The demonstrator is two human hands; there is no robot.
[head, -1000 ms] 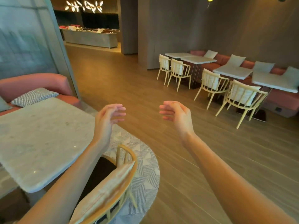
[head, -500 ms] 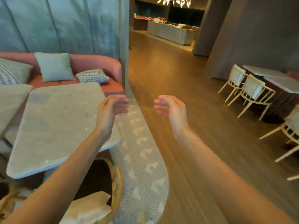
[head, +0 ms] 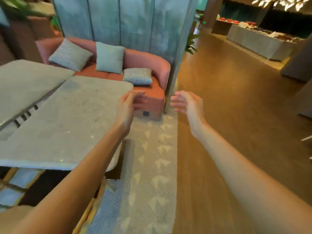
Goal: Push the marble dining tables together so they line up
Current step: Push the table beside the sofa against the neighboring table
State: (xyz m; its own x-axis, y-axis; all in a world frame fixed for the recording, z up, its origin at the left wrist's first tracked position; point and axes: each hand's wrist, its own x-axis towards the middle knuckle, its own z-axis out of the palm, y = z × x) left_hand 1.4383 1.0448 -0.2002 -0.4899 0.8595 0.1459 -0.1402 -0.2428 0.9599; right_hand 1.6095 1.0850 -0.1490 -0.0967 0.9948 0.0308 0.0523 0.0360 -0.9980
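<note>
Both the left hand (head: 130, 105) and right hand (head: 187, 102) are held loosely spread, clear of everything. The near marble surface (head: 67, 120) and the far marble surface (head: 25, 81) are angled, a wedge-shaped gap between.

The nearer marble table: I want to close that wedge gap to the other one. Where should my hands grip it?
Probably the right-hand edge of the nearer table, one open hand towards each rounded corner, pushing leftwards at the second table. That edge is bare and faces both the left hand and right hand.
</note>
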